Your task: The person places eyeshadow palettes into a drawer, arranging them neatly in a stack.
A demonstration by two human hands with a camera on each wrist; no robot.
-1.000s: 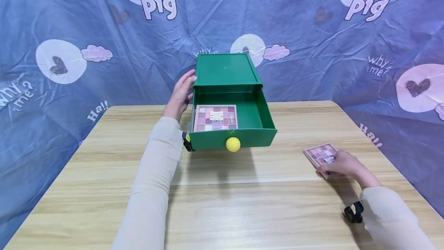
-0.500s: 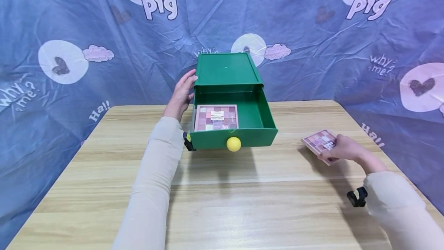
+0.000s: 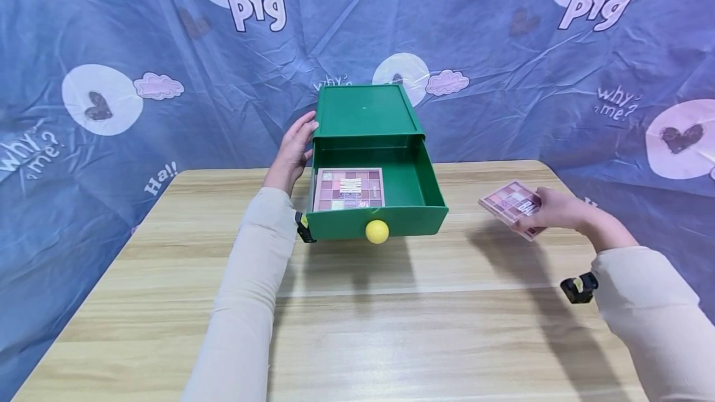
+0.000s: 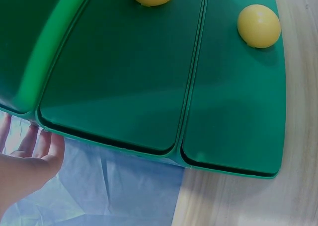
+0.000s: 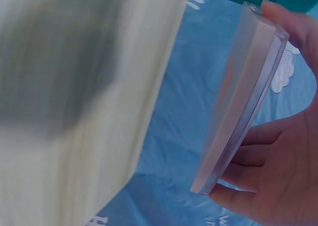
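A green drawer cabinet (image 3: 365,110) stands at the back of the table, its top drawer (image 3: 421,178) pulled out by a yellow knob's side. An eyeshadow palette (image 3: 349,190) lies in the drawer's left part. My left hand (image 3: 292,151) rests against the cabinet's left side; in the left wrist view the fingers (image 4: 55,145) touch its edge. Above the table at the right, my right hand (image 3: 553,211) grips a second eyeshadow palette (image 3: 509,201), tilted. The right wrist view shows this palette (image 5: 241,102) edge-on between thumb and fingers.
The wooden table (image 3: 391,340) extends in front of the cabinet. A blue printed cloth (image 3: 475,30) hangs behind and at both sides. Below the open drawer, two closed drawer fronts (image 4: 119,77) with yellow knobs (image 4: 259,26) show in the left wrist view.
My right hand has lifted the second eyeshadow palette off the table and moved it up and farther back. The left hand, the cabinet and the palette in the drawer have stayed in place.
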